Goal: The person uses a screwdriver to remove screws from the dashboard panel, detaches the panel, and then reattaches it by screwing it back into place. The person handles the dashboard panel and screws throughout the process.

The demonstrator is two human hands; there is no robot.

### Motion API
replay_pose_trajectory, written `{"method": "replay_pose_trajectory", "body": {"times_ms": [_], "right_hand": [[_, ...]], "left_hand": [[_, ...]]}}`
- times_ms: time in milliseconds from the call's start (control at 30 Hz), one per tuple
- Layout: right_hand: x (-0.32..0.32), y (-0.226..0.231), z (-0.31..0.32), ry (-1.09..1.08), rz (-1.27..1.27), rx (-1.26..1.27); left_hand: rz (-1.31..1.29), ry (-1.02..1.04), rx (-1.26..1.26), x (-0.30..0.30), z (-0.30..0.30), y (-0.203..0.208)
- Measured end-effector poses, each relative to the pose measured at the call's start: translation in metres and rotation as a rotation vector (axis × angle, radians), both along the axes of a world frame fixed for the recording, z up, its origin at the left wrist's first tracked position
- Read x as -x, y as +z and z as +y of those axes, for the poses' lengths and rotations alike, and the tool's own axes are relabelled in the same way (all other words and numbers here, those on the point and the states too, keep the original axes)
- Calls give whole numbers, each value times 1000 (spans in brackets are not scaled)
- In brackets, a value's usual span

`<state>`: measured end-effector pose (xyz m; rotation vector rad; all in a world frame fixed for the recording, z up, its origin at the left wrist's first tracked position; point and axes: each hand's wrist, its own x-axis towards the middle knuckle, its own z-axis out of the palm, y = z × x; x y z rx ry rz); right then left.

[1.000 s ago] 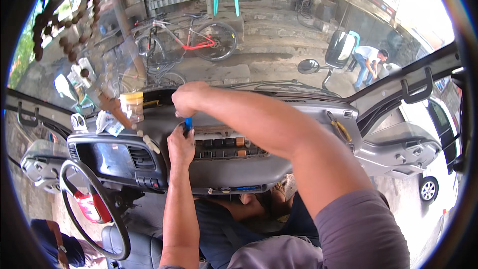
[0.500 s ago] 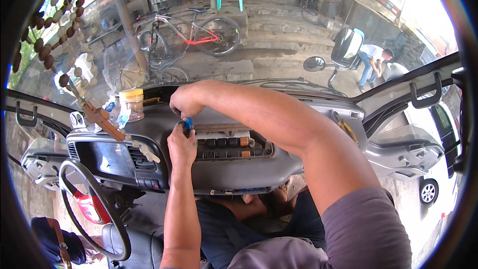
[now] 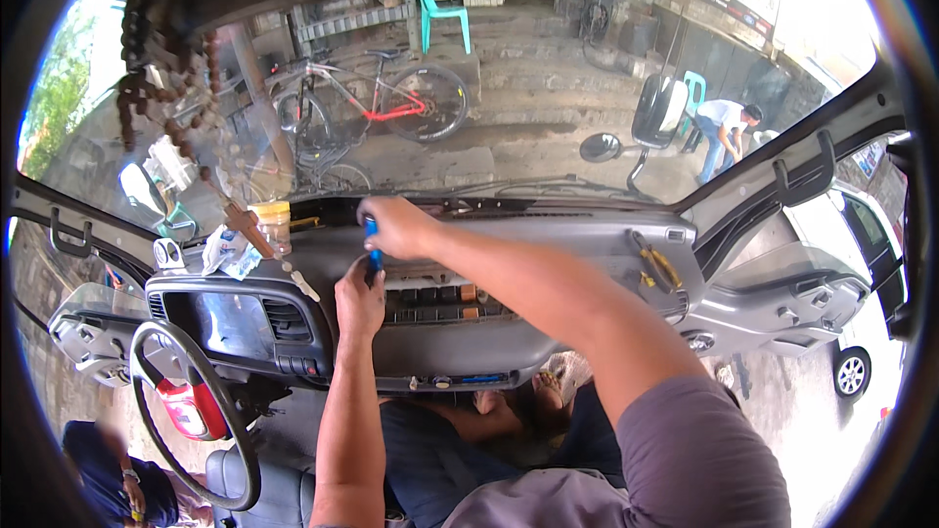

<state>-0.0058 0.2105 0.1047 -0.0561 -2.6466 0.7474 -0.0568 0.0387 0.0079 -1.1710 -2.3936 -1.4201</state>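
A slim blue object (image 3: 375,259), perhaps a tool handle, stands roughly upright over the left edge of the dashboard opening; its kind is not clear. My right hand (image 3: 399,228) is closed round its upper part, arm stretched across from the right. Below, my left hand (image 3: 358,301) pinches around its lower end, fingers together. Just right of my left hand is the opening, with rows of black and orange relay-like blocks (image 3: 435,295). My right forearm covers part of that opening.
Yellow-handled pliers (image 3: 655,261) lie on the dashboard at right. A yellow-lidded jar (image 3: 273,225) and a plastic packet (image 3: 233,252) sit at left, near hanging beads with a wooden cross (image 3: 246,227). The steering wheel (image 3: 247,430) is lower left. Another person (image 3: 722,132) bends over outside.
My right hand has risen slightly and shifted right, so more of the blue object shows between my hands. The view has shifted, and the pliers show more fully.
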Motion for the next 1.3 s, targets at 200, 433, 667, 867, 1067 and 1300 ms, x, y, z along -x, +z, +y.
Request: {"method": "replay_pose_trajectory", "body": {"times_ms": [200, 433, 667, 867, 1067, 1300], "right_hand": [[-111, 16, 24, -71, 65, -97], [-141, 20, 64, -212, -120, -162], [-143, 0, 72, -170, -123, -181], [-141, 37, 81, -88, -398, -209], [-125, 48, 73, -217, -524, -347], [-114, 61, 70, -37, -500, -425]], "left_hand": [[-8, -426, 80, -40, 16, 10], [-169, -368, 142, -86, 87, 12], [-196, -371, 205, -90, 90, 3], [-375, -405, 204, -97, 88, 11], [-71, -343, 235, -89, 102, -11], [-151, -367, 222, -80, 100, -22]]}}
